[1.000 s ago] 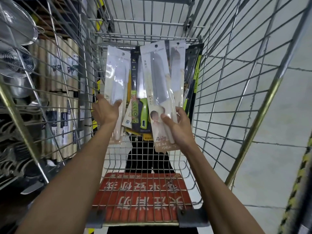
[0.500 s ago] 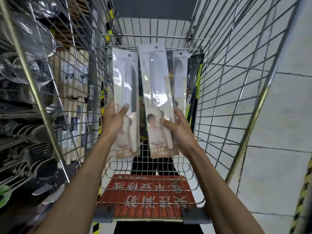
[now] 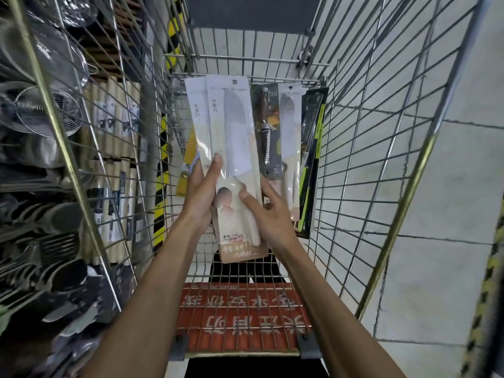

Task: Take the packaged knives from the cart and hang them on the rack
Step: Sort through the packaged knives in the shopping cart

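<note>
Two packaged knives are held upright inside the cart (image 3: 421,159), above its wire floor. The front pack (image 3: 234,148), cream with a pale blade showing through the film, is pinched low down by the right hand (image 3: 270,216): the thumb is laid on its face beside the printed picture, and the fingers are curled behind. The rear pack (image 3: 195,113) is overlapped by the front one, so only its left strip is seen. It is gripped by the left hand (image 3: 200,195), whose thumb is stretched up along the line where the two packs meet. Whether the left fingers also reach the front pack cannot be told.

The long axis of both packs is run from near to far, with handles toward the person and header cards at the far, upper end. No hang holes can be made out. The rack (image 3: 24,222) is seen to the left, beyond the cart's left wall, and the left hand is judged the nearer to it. A lift clear of the wire wall and a swing leftward, header end leading, is judged to be called for.

Other packs are leant against the cart's far end: a dark pack (image 3: 266,126) with a serrated blade, a black-and-green pack (image 3: 311,159) and a yellow pack (image 3: 188,165).
</note>
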